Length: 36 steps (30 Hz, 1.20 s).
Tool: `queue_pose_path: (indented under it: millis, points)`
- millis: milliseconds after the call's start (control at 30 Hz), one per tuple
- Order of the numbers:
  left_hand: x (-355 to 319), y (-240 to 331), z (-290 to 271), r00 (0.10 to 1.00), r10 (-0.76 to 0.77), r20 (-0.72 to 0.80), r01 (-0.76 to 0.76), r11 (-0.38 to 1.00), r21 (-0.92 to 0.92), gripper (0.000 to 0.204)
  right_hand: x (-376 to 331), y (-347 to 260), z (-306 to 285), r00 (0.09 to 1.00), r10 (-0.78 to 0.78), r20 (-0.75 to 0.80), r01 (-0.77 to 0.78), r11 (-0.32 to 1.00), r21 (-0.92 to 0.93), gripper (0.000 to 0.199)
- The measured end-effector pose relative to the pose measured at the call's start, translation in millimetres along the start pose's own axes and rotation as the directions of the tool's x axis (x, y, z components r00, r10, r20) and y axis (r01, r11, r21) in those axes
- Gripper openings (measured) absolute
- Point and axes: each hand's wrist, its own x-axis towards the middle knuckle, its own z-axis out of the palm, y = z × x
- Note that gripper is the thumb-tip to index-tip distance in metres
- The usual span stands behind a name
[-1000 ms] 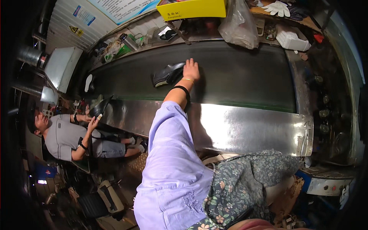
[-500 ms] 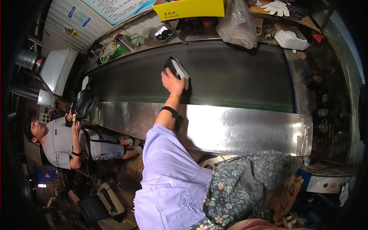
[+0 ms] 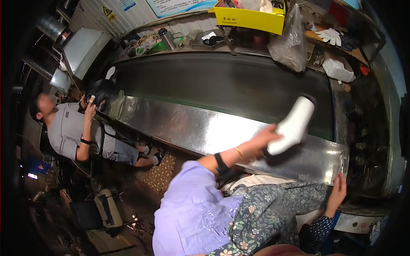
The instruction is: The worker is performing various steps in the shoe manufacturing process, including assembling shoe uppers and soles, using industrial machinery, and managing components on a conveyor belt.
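Observation:
My left hand (image 3: 261, 141) grips a shoe (image 3: 294, 127) by one end and holds it up over the right part of the metal ledge (image 3: 171, 120). Its white sole faces me, and only a dark rim of the upper shows behind it. The fingers are partly smeared by motion. Beside the right end of the ledge is my right hand (image 3: 337, 194), its fingers stretched out and nothing in it. Beyond the ledge runs a dark conveyor belt (image 3: 205, 81).
A person (image 3: 85, 132) at the left holds a black item and a pale-handled tool; a white sole (image 3: 110, 72) lies nearby. Behind the belt are a yellow box (image 3: 250, 19), a plastic bag (image 3: 288, 47), a metal flask (image 3: 166, 39) and white gloves (image 3: 329, 36).
My left hand has brought the shoe from the belt toward me and to the right, and its white sole now shows. My right hand has come into view. The whole view has shifted.

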Motion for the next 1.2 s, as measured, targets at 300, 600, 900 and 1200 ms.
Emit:
queue_pose_path:
  millis: [300,600,900,1200]
  points:
    - [-27,-74,136,0.594,-0.127,0.794,-0.189,0.938,0.292,0.087,-35,-76,-43,0.937,-0.177,-0.3,0.071,0.94,-0.334,0.031]
    - [4,-140,218,0.767,-0.257,0.588,0.193,0.966,0.171,0.059,-81,-63,-27,0.975,-0.184,-0.125,0.123,0.916,-0.383,0.027]
    - [32,-147,229,0.813,-0.352,0.464,0.193,0.915,0.355,0.046,-69,-62,-21,0.976,-0.207,-0.075,0.167,0.917,-0.361,0.025]
    - [12,-154,228,0.567,0.398,0.721,-0.722,0.662,0.202,0.041,-63,-27,-38,0.987,-0.147,-0.066,0.121,0.946,-0.3,0.032]
